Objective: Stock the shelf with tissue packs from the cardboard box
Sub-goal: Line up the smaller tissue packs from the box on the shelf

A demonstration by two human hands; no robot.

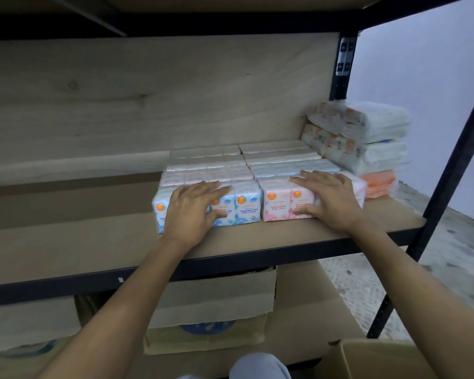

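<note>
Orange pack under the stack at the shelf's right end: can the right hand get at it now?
Probably yes: the right hand rests just beside the orange pack, whose front is uncovered.

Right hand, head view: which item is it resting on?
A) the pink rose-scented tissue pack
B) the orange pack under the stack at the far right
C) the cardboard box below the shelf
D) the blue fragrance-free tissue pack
A: the right hand lies with its fingers spread over the pink rose-scented tissue pack at the shelf's front, while the left hand covers the blue fragrance-free tissue pack.
</note>
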